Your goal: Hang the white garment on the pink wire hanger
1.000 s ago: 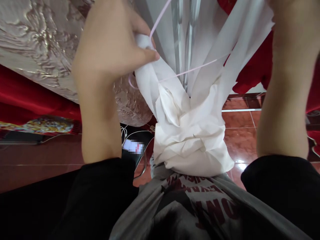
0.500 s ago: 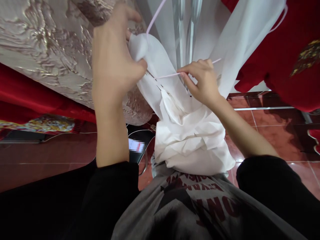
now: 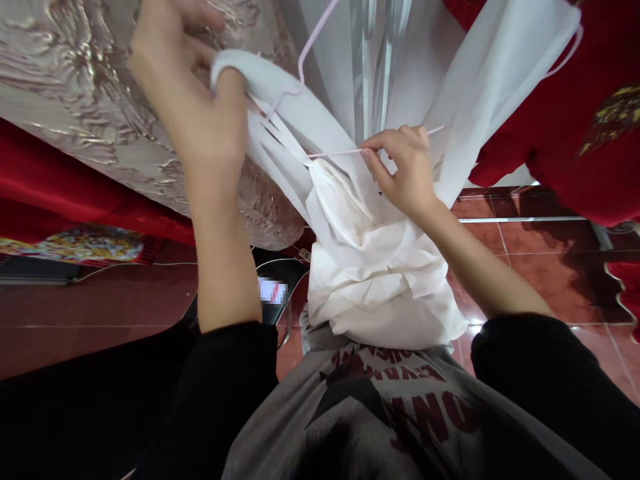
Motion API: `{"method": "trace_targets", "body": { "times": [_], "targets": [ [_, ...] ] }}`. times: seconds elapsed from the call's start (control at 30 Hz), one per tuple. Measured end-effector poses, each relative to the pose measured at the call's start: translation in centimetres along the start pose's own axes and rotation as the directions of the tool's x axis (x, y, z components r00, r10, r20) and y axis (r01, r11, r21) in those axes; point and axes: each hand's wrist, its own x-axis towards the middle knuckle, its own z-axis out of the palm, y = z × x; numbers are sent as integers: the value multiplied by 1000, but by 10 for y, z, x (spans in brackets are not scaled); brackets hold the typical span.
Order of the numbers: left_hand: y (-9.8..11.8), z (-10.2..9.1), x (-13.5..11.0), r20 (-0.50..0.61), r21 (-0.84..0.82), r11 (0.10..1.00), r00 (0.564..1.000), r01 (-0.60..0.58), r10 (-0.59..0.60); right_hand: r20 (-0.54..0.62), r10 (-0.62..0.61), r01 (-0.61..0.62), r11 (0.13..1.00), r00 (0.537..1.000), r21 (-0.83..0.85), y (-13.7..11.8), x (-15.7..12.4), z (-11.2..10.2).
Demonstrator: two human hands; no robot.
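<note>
White cloth (image 3: 390, 280) lies bunched against my body and stretches up and away in folds. Its upper left edge (image 3: 280, 80) curls around the thumb of my left hand (image 3: 200, 107), which is blurred, with the fingers behind the edge. A pale pink cord (image 3: 333, 154) runs taut from a narrow gap in the cloth to my right hand (image 3: 403, 163). Thumb and forefinger pinch the cord there, and its other end shows past the knuckles. More of the cord lies loosely across the cloth near my left hand and rises out of the top of the view.
Metal legs (image 3: 373, 80) stand upright behind the cloth. Pinkish embossed fabric (image 3: 100, 93) hangs at the left, red cloth (image 3: 555, 127) at the right. A phone with a blurred screen (image 3: 271, 291) rests on a black seat (image 3: 280, 270) above the red tiled floor (image 3: 530, 273).
My left hand has moved up and to the left, drawing the cloth edge with it and widening the gap in the cloth. My right hand stays nearly still with the cord pinched.
</note>
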Motion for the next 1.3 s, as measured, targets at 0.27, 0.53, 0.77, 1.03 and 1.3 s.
{"method": "trace_targets", "body": {
  "times": [0.27,0.53,0.77,1.03,1.3],
  "targets": [
    [-46,2,-34,315,-422,711,827,562,-466,13,13,-13,1000,1000,14,2,-2,-3],
    [-23,45,-86,433,-705,298,723,643,-538,23,3,-4,1000,1000,7,-15,-6,-2],
    [30,72,-101,439,-815,245,835,525,-331,60,-259,256,965,964,59,-13,-6,-19],
    [35,78,-99,327,-883,206,868,421,-373,-682,209,69,932,700,356,48,-31,-37],
    [38,86,-110,374,-812,158,708,562,-599,-613,381,-192,916,692,353,32,-38,-2]
  ]
}}
